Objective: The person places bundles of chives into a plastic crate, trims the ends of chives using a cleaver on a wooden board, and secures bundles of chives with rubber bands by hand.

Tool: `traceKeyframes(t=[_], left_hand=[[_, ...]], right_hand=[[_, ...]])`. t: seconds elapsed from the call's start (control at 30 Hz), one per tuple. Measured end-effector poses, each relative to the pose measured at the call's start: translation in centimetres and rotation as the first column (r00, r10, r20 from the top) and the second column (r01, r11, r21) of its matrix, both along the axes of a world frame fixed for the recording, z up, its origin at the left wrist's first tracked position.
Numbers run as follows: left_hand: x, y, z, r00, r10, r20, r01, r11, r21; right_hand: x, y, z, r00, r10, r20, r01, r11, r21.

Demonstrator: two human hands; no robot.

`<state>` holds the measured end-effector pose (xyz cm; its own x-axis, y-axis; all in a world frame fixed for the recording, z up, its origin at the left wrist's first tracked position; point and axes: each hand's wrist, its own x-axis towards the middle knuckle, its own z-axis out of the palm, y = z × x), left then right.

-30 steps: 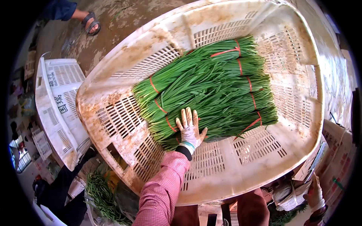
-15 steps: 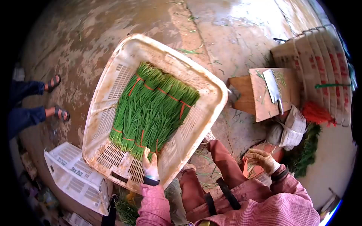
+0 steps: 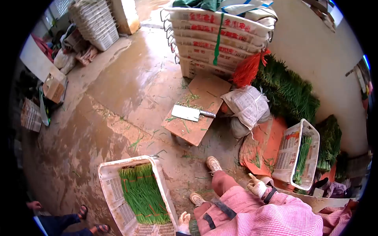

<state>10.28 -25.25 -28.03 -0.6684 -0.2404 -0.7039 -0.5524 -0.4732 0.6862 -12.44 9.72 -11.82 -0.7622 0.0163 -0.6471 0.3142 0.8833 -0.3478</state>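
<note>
A cleaver (image 3: 186, 113) on a low board (image 3: 191, 136), red strings (image 3: 249, 70) against stacked white crates (image 3: 197, 36).

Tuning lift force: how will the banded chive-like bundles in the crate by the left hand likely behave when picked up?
Probably floppy: the chive-like bundles are long, thin leaves. Likely to hold together, as red bands cross them near both ends. Unlikely to roll, since they lie packed side by side.
</note>
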Motion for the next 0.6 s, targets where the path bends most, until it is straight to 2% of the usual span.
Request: traceKeyframes(t=[0.03, 0.07, 0.1, 0.13, 0.23, 0.27, 0.33, 0.37, 0.4, 0.47, 0.5, 0.53, 0.57, 0.6], left_hand=[[1.2, -2.1, -1.7, 0.979, -0.194, 0.067, 0.197, 0.980, -0.026], [2.2, -4.1, -3.3, 0.914, -0.388, 0.121, 0.396, 0.917, -0.045], [0.9, -4.1, -2.7, 0.883, -0.437, 0.174, 0.451, 0.891, -0.050], [-1.8, -3.1, -2.4, 0.872, -0.451, 0.190, 0.467, 0.883, -0.051], [-12.5, 3.8, 1.1, 0.855, -0.482, 0.191, 0.497, 0.867, -0.035], [-15.9, 6.6, 1.9, 0.846, -0.502, 0.179, 0.516, 0.856, -0.037], [-23.0, 12.6, 3.1, 0.820, -0.549, 0.165, 0.562, 0.825, -0.048], [-27.1, 15.8, 3.7, 0.805, -0.571, 0.164, 0.585, 0.810, -0.050], [-30.8, 18.7, 3.8, 0.794, -0.583, 0.171, 0.599, 0.799, -0.060], [-36.9, 24.0, 3.8, 0.786, -0.584, 0.203, 0.608, 0.789, -0.084], [-39.7, 26.3, 4.2, 0.782, -0.578, 0.231, 0.610, 0.786, -0.098], [-42.2, 28.2, 4.6, 0.778, -0.572, 0.259, 0.611, 0.785, -0.101], [-44.1, 29.8, 5.1, 0.772, -0.566, 0.288, 0.613, 0.784, -0.100], [-45.6, 31.1, 5.4, 0.769, -0.555, 0.317, 0.609, 0.788, -0.097]], right_hand=[[-0.2, 1.4, -0.1, 0.994, -0.089, -0.062, 0.089, 0.996, -0.017], [-0.2, 3.5, -1.6, 0.971, -0.197, -0.137, 0.183, 0.977, -0.108], [-0.8, 5.1, -1.8, 0.946, -0.297, -0.131, 0.281, 0.951, -0.128], [-1.9, 6.7, -1.5, 0.913, -0.388, -0.124, 0.370, 0.917, -0.147], [-5.0, 12.4, -0.1, 0.851, -0.468, -0.239, 0.453, 0.884, -0.118], [-5.8, 15.0, -0.9, 0.815, -0.527, -0.243, 0.510, 0.850, -0.132], [-7.6, 21.3, -4.2, 0.769, -0.501, -0.397, 0.516, 0.853, -0.077], [-8.8, 24.7, -7.0, 0.723, -0.550, -0.419, 0.546, 0.826, -0.141], [-12.4, 26.3, -4.8, 0.675, -0.663, -0.323, 0.637, 0.745, -0.197], [-17.2, 32.8, -11.3, 0.691, -0.641, -0.334, 0.626, 0.762, -0.167], [-20.4, 35.1, -14.9, 0.647, -0.646, -0.405, 0.629, 0.753, -0.194], [-24.7, 36.2, -15.8, 0.629, -0.518, -0.580, 0.528, 0.832, -0.169], [-30.2, 37.0, -14.6, 0.623, -0.669, -0.405, 0.588, 0.742, -0.321], [-36.0, 37.2, -13.0, 0.661, -0.631, -0.406, 0.543, 0.776, -0.321]])
